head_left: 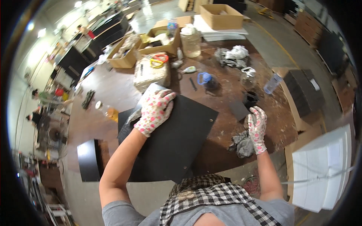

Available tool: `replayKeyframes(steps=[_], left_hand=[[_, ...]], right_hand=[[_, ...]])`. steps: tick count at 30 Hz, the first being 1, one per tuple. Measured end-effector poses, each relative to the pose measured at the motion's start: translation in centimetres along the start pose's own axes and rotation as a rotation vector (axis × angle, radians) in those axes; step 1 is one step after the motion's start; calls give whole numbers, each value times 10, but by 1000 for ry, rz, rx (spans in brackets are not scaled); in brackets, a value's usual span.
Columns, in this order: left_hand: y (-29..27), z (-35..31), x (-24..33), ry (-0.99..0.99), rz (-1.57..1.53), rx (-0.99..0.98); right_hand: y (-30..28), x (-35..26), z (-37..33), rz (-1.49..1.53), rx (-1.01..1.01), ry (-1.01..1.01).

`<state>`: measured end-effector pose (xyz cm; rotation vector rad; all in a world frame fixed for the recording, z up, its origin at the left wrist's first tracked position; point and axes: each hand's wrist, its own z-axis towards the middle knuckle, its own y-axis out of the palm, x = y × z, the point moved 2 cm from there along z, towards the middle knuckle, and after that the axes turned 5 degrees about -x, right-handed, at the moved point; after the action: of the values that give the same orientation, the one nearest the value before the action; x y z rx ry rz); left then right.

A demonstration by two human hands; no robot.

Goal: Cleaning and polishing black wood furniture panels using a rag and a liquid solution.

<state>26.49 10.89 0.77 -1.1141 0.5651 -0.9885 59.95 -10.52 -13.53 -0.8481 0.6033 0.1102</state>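
Black-and-white checked apron (215,197) cloth lies nearest the camera, at the near edge of the desk (215,150). Just beyond it, left of centre, a large black panel (173,135) rests askew on the desk, with two small holes along its right side. The left hand (154,112), in a flowered glove, lies over the panel's far left part, fingers lightly bent and close together; a grey rag (132,116) shows beside the wrist, and I cannot tell whether the palm has hold of any of it.

To the right, well apart from the panel, the right hand (257,128) has its fingers half curled, next to a small dark square piece (239,110) and a black cup (250,98); whether they grip anything is hidden. Crumpled grey cloth (242,145) lies just nearer.

Judging by this, the step in hand is steadying the panel with the left while the right reaches among the small things. The next move seems to call for a sure pinch on the right and light, even pressure on the left, so that the panel does not slide on the desk.
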Motion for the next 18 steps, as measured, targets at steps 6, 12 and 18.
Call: replayKeyframes(steps=[6,12,18], left_hand=[[16,-2,107,180,-89,-348],[-25,-105,128,-9,-12,-176],[-70,-240,110,-909,-435,577]], right_hand=[[49,-89,72,1104,-625,190],[50,-144,89,1097,-1093,184],[44,-150,98,1200,-1132,230]])
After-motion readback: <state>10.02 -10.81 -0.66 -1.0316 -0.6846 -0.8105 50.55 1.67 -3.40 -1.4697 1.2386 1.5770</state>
